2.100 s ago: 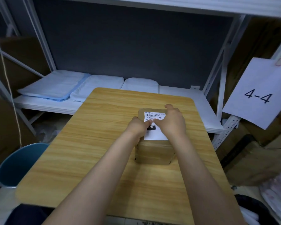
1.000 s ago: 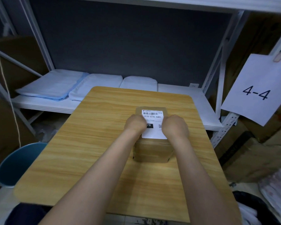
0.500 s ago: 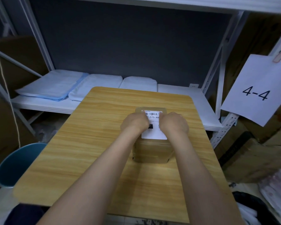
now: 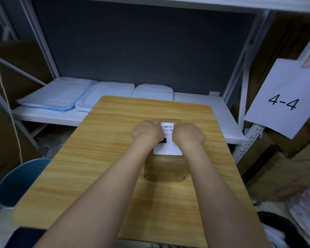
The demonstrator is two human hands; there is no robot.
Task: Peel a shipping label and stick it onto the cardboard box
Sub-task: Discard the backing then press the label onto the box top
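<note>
2 bare hands rest on top of the small brown cardboard box (image 4: 166, 167), which stands on the light wooden table (image 4: 100, 158). The left hand (image 4: 147, 132) and right hand (image 4: 188, 134) are curled, knuckles up, pressing down on the white rectangular shipping label (image 4: 167, 149) lying flat on the box's top. A white paper sign (image 4: 284, 99) reading 4-4 hangs on the right.

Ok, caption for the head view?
Both hands, left and right, press a shipping label onto the cardboard box on a wooden table.
</note>
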